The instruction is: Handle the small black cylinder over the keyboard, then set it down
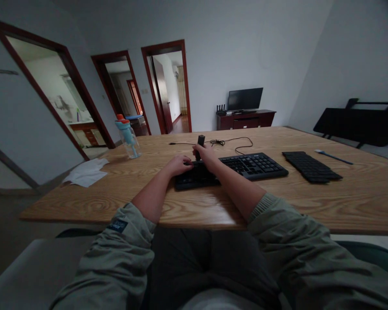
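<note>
Wooden table (358, 193), left hand (178, 165) flat on keyboard (245, 165), right hand (206, 154) gripping indistinct dark tool (200, 141).

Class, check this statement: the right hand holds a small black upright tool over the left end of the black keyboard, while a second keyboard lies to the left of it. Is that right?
Not quite. The head view shows the second keyboard lying to the right of the black keyboard, not the left. The rest stands: the right hand holds the small black upright tool over its left end.
</note>
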`<state>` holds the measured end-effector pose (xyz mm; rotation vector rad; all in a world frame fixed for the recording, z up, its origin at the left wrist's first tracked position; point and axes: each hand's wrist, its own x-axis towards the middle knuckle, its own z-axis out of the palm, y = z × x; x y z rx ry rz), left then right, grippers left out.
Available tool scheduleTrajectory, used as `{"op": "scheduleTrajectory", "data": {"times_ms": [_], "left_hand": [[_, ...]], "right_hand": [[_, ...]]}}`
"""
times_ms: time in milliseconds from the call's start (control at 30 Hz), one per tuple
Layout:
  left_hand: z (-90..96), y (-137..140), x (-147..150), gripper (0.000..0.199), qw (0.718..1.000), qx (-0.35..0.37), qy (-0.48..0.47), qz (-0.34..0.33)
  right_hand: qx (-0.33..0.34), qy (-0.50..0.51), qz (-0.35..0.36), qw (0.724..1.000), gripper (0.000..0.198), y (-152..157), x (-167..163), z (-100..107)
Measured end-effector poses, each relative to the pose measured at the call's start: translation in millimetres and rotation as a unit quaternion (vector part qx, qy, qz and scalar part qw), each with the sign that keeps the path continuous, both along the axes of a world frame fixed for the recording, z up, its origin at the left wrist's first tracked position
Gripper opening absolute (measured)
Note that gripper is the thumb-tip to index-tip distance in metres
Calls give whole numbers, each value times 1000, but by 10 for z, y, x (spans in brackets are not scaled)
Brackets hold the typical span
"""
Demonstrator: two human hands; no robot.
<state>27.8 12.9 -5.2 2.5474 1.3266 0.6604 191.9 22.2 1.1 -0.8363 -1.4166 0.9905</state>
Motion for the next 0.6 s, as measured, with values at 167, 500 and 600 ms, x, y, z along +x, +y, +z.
{"op": "scheduleTrajectory", "data": {"times_ms": [167, 500, 600], "left_hand": [[1, 4, -7, 11, 1000, -8, 15, 3], [10, 37, -37, 18, 998, -58, 0, -25], [18, 29, -38, 20, 997, -70, 8, -25]], "right_hand": [[-95, 128, -41, 986, 19, 6, -256, -73], [-18, -70, -180, 981, 20, 62, -295, -124], [-12, -97, -205, 974, 24, 73, -348, -104]]}}
